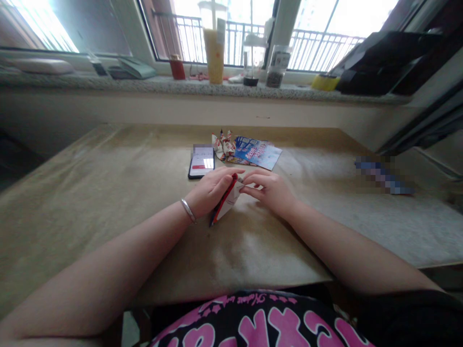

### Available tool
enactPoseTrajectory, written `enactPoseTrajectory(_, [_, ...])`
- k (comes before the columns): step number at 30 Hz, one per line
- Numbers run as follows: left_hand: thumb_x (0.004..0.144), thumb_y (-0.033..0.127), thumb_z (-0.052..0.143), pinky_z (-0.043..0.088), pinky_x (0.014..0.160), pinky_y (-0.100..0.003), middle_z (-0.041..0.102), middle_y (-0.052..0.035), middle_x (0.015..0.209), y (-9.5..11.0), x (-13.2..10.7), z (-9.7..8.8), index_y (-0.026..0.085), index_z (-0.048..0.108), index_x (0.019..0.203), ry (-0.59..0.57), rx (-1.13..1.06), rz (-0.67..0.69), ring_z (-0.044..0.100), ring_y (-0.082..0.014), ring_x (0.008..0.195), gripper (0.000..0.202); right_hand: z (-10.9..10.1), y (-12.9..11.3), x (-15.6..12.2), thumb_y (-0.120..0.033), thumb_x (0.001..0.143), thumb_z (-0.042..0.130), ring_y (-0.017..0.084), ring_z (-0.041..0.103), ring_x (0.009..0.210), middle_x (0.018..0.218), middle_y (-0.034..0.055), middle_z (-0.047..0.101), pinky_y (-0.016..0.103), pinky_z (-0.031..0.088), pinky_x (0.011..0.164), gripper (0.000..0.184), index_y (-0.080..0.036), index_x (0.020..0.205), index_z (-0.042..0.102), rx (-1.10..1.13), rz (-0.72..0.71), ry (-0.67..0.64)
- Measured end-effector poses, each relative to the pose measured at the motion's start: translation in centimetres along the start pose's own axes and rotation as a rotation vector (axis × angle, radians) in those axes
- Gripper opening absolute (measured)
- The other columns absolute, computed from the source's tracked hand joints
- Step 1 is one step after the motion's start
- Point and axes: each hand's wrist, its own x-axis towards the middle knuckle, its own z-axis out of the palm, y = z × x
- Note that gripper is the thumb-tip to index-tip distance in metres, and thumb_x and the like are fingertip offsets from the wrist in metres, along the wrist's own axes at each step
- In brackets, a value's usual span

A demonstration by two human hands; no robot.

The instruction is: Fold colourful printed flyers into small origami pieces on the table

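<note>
My left hand (211, 190) and my right hand (269, 189) meet over the tan table (253, 255). Both pinch a folded white paper with a red edge (227, 201), its pointed end tilted down toward the tabletop. Close to my left hand, a smartphone (201, 162) lies with its screen lit. A small heap of folded red-and-white paper pieces (223, 146) sits beyond my hands. Blue printed leaflets (257, 152) lie beside the heap. A silver bangle (188, 211) circles my left wrist.
A blurred bluish object (383, 176) lies on the table's right side. Beyond the table's far edge, a granite window sill (202, 86) holds a tall yellow drink cup (214, 55), several jars and a black bag (379, 65).
</note>
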Motion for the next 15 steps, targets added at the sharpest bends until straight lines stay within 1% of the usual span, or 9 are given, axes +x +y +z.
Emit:
enactPoseTrajectory(1, [0.091, 0.063, 0.022, 0.043, 0.092, -0.035, 0.065, -0.0099, 0.11, 0.1, 0.0, 0.0, 0.015, 0.059, 0.118, -0.009, 0.032, 0.029, 0.059, -0.0222, 0.101, 0.066, 0.0, 0.0, 0.0, -0.033, 0.083, 0.064, 0.014, 0.063, 0.078, 0.089, 0.0048, 0.068, 0.027, 0.054, 0.067, 0.014, -0.02, 0.081, 0.067, -0.01, 0.003, 0.006])
enactPoseTrajectory(3, [0.087, 0.063, 0.039, 0.044, 0.089, -0.036, 0.065, -0.0101, 0.107, 0.4, -0.1, -0.2, 0.015, 0.055, 0.122, -0.017, 0.111, 0.053, 0.06, -0.0229, 0.097, 0.062, 0.0, 0.0, 0.0, -0.033, 0.083, 0.064, 0.014, 0.063, 0.076, 0.088, 0.0053, 0.067, 0.027, 0.054, 0.067, 0.014, -0.019, 0.081, 0.066, -0.026, 0.001, 0.024])
enactPoseTrajectory(5, [0.082, 0.053, 0.056, 0.043, 0.09, -0.038, 0.065, -0.0096, 0.107, 0.7, -0.1, -0.2, 0.016, 0.052, 0.125, -0.002, 0.226, 0.052, 0.059, -0.024, 0.098, 0.057, -0.1, -0.1, 0.0, -0.032, 0.083, 0.064, 0.014, 0.062, 0.075, 0.086, 0.0053, 0.067, 0.027, 0.054, 0.066, 0.013, -0.019, 0.08, 0.066, -0.033, -0.003, 0.045])
enactPoseTrajectory(7, [0.077, 0.042, 0.064, 0.04, 0.093, -0.04, 0.065, -0.0083, 0.106, 1.0, -0.1, -0.2, 0.017, 0.05, 0.126, 0.022, 0.316, 0.054, 0.059, -0.0247, 0.099, 0.057, -0.1, -0.1, 0.0, -0.031, 0.083, 0.064, 0.014, 0.062, 0.076, 0.086, 0.0046, 0.067, 0.027, 0.054, 0.065, 0.012, -0.02, 0.08, 0.066, -0.036, -0.002, 0.068])
enactPoseTrajectory(10, [0.074, 0.034, 0.068, 0.039, 0.094, -0.039, 0.065, -0.0063, 0.105, 1.1, -0.1, 0.0, 0.018, 0.049, 0.126, 0.057, 0.358, 0.06, 0.059, -0.0236, 0.098, 0.058, -0.1, -0.1, -0.1, -0.031, 0.083, 0.064, 0.014, 0.062, 0.076, 0.086, 0.0038, 0.067, 0.026, 0.053, 0.063, 0.01, -0.021, 0.081, 0.066, -0.033, 0.001, 0.101])
enactPoseTrajectory(12, [0.075, 0.031, 0.068, 0.039, 0.093, -0.038, 0.066, -0.0054, 0.105, 1.0, 0.0, 0.3, 0.018, 0.049, 0.124, 0.085, 0.364, 0.067, 0.06, -0.0227, 0.098, 0.054, -0.1, -0.2, -0.1, -0.029, 0.083, 0.064, 0.014, 0.062, 0.076, 0.085, 0.0033, 0.067, 0.025, 0.052, 0.061, 0.009, -0.021, 0.08, 0.065, -0.025, 0.004, 0.119])
enactPoseTrajectory(15, [0.077, 0.029, 0.067, 0.041, 0.093, -0.037, 0.066, -0.0043, 0.104, 0.6, 0.0, 0.6, 0.02, 0.05, 0.122, 0.126, 0.37, 0.091, 0.061, -0.0214, 0.097, 0.049, 0.0, -0.2, 0.0, -0.029, 0.081, 0.066, 0.013, 0.061, 0.072, 0.081, 0.0019, 0.066, 0.025, 0.052, 0.059, 0.01, -0.02, 0.081, 0.063, 0.001, 0.053, 0.147])
